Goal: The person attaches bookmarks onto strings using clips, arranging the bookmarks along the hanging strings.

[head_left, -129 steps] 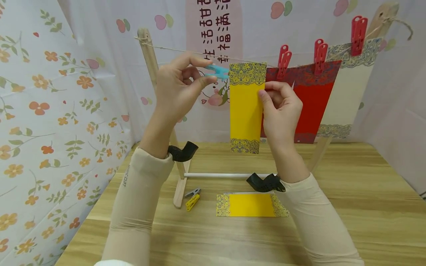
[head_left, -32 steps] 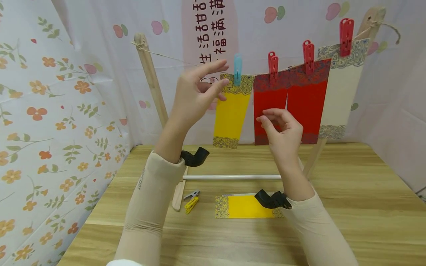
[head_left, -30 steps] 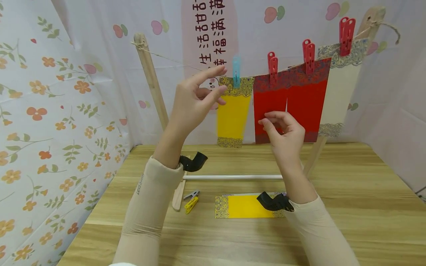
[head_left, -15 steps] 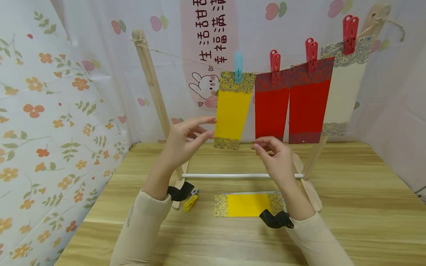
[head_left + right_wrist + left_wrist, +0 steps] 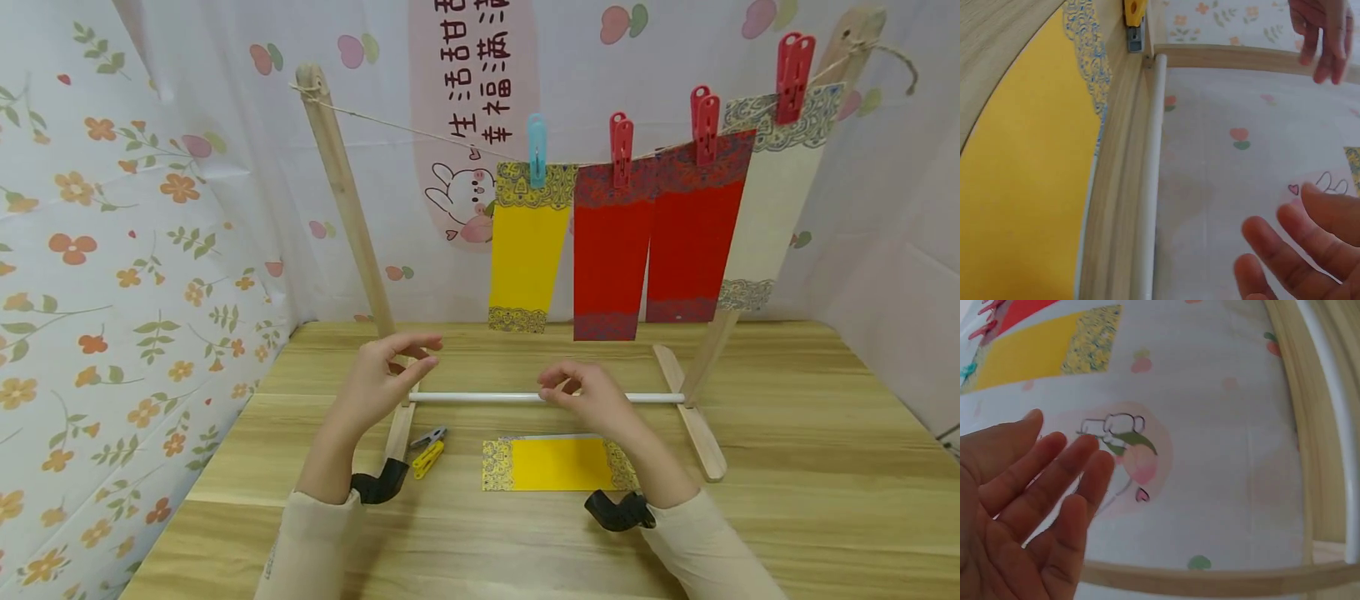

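Observation:
My left hand (image 5: 378, 379) hovers in front of the rack's left post, fingers relaxed and holding nothing. Below it on the table lie a grey clothespin (image 5: 430, 436) and a yellow clothespin (image 5: 428, 459). My right hand (image 5: 588, 398), also bare and loosely bent, is over the white rod. Beneath it lies a yellow patterned card (image 5: 558, 464), with a paler edge showing behind it. From the string hangs another yellow card (image 5: 528, 258), clipped by a light blue clothespin (image 5: 537, 152). Two red cards (image 5: 611, 258) and a cream card (image 5: 768, 208) hang beside it on red clothespins (image 5: 621, 150).
The wooden rack has a left post (image 5: 345, 192), a right post (image 5: 708, 358) and a white rod (image 5: 487, 397) between its feet. A string (image 5: 420, 133) joins the post tops. A flowered curtain (image 5: 135, 250) borders the left side of the wooden table (image 5: 487, 542).
The blue clothespin, earlier in my left hand, now clips the yellow card to the string. My right hand has let go of that card. Both hands have come down toward the table.

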Action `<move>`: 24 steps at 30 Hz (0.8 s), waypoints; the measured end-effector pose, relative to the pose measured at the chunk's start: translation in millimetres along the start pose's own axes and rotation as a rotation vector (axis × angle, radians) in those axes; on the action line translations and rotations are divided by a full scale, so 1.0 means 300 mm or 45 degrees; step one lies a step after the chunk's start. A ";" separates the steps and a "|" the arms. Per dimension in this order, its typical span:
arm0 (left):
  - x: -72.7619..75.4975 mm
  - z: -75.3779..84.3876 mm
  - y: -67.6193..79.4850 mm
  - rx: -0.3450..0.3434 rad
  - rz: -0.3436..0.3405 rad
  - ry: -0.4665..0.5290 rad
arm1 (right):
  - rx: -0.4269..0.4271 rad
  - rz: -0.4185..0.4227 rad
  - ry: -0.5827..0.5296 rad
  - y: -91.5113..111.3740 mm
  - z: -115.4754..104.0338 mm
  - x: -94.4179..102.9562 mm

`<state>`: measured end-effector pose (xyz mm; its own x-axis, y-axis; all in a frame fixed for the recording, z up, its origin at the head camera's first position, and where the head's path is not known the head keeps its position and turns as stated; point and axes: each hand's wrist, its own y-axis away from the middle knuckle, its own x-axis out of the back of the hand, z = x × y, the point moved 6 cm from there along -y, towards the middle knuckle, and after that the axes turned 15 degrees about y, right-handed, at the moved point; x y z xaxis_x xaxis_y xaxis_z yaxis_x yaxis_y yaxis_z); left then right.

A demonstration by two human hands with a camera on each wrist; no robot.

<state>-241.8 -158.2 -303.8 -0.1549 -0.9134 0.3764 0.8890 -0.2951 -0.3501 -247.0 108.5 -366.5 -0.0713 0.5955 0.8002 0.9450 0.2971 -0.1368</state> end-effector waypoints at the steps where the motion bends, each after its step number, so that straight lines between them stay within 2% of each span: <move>1: 0.003 -0.014 0.009 0.025 -0.008 -0.013 | 0.005 -0.036 0.009 0.001 0.006 -0.011; 8: 0.014 -0.108 0.059 0.153 -0.123 -0.157 | 0.084 -0.226 -0.012 0.009 0.029 -0.072; 13: -0.001 -0.183 0.092 0.307 -0.272 -0.165 | 0.101 -0.389 0.024 0.015 0.030 -0.111; 15: -0.009 -0.198 0.100 0.331 -0.322 -0.168 | 0.103 -0.440 0.064 0.019 0.028 -0.122; 19: -0.019 -0.217 0.110 0.364 -0.382 -0.179 | 0.104 -0.489 0.143 0.024 0.025 -0.140; 24: -0.036 -0.240 0.133 0.498 -0.451 -0.218 | 0.135 -0.518 0.218 0.027 0.019 -0.160</move>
<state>-235.6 -180.2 -383.8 -0.4302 -0.7093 0.5584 0.8941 -0.4200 0.1553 -237.8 86.5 -409.4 -0.3680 0.2847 0.8852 0.8125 0.5614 0.1572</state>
